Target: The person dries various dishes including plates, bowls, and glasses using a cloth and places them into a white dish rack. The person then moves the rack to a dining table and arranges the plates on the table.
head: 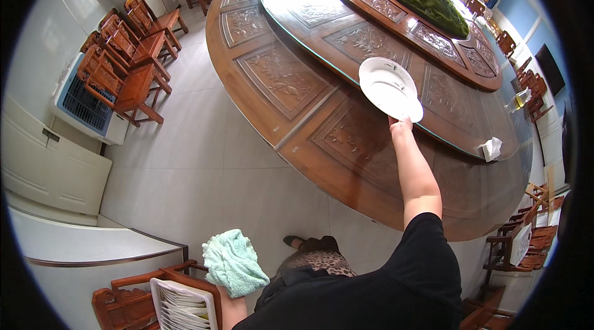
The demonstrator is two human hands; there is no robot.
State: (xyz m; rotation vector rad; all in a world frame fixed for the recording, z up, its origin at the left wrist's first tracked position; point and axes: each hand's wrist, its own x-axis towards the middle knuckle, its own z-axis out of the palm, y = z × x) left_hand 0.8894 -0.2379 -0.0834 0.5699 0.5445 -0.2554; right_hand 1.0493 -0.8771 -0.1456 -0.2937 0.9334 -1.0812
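My right arm reaches forward over the round carved wooden table. With its fingers at the near rim, my right hand holds a white plate with small dark decorations. The plate overlaps the edge of the glass turntable; whether it touches the glass, I cannot tell. Low on the left, a pale green cloth is in my left hand, bunched up and covering most of the fingers. Close beside that hand, a white plastic basket filled with stacked white plates rests on a wooden chair.
Carved wooden chairs line the left wall near a blue-and-white air cooler. A green moss-like centrepiece tops the table. Crumpled white tissue and a glass vessel with yellowish liquid stand at the right.
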